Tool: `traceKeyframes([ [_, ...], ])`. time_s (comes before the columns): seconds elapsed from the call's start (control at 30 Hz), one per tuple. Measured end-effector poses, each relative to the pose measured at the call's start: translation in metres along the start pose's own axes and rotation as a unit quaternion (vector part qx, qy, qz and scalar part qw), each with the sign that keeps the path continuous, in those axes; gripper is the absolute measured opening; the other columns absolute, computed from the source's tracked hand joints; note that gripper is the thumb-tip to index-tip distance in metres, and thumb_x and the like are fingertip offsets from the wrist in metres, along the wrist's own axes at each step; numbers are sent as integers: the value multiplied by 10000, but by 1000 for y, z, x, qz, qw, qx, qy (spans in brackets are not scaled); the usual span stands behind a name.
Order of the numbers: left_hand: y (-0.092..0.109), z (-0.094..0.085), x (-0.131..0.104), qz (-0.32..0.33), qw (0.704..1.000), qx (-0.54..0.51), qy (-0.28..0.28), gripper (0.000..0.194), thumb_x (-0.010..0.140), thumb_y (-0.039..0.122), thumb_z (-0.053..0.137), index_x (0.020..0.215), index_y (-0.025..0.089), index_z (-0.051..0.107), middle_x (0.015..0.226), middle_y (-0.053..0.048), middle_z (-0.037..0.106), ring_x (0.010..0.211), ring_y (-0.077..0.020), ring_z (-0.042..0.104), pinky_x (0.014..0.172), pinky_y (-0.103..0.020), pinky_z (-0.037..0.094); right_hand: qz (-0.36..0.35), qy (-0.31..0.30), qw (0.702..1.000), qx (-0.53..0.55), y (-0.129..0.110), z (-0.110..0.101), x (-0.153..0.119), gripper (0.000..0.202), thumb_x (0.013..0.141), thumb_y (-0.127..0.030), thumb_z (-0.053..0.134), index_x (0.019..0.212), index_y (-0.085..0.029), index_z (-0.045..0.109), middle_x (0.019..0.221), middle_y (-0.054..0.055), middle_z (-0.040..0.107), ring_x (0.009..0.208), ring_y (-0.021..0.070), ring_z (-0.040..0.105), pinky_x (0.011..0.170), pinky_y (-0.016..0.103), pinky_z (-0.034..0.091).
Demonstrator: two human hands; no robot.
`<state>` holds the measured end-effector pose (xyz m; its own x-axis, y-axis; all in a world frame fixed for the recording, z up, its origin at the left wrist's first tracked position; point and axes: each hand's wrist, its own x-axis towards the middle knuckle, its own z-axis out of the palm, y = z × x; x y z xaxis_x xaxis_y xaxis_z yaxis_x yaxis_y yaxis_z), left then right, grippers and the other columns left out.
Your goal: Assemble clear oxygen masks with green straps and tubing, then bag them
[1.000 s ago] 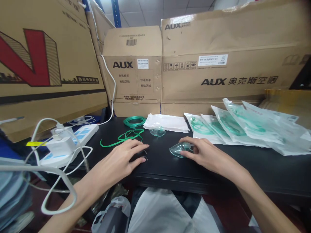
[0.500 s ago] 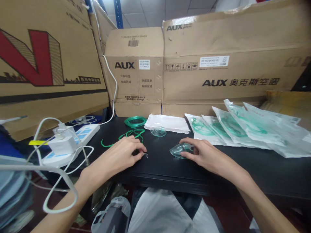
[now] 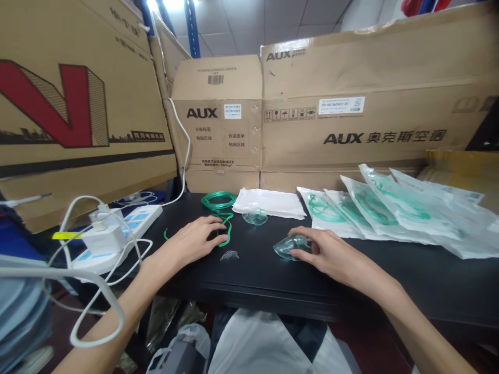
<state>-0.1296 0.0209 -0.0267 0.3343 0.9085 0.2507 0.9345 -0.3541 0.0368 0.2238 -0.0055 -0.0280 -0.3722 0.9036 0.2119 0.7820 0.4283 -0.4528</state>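
My right hand (image 3: 322, 246) grips a clear, green-tinted oxygen mask (image 3: 286, 248) between thumb and fingers, low over the black table. My left hand (image 3: 200, 236) is closed around part of a thin green strap (image 3: 229, 228), whose loop shows beyond the fingertips; the exact grip is partly hidden. Just in front of the left thumb lies a small thin, clear piece (image 3: 230, 255), too faint to name. Farther back a second clear mask (image 3: 255, 216) rests by a flat white packet (image 3: 268, 203). Behind my left hand sits a coil of green tubing (image 3: 218, 200).
Several white and clear packets (image 3: 370, 208) with green tubing inside lie fanned out on the right. A power strip (image 3: 136, 223) with white plugs and loose cables is at the left. Large cardboard boxes (image 3: 351, 67) wall off the back of the black table (image 3: 257, 275).
My left hand has let go of the small clear piece, which now lies on the table, and moved back to the green strap, whose loop has shifted nearer. My right hand keeps the mask.
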Motion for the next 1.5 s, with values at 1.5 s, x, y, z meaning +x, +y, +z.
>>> traceKeyframes([
  [1.5, 24, 6, 72, -3, 970, -236, 61, 349, 911, 403, 633, 1185, 219, 746, 1059, -60, 787, 1034, -239, 715, 907, -279, 505, -140, -10, 990, 22, -8, 9, 126, 367, 955, -285, 582, 1278, -185, 725, 1101, 91, 796, 1002, 274, 735, 965, 360, 504],
])
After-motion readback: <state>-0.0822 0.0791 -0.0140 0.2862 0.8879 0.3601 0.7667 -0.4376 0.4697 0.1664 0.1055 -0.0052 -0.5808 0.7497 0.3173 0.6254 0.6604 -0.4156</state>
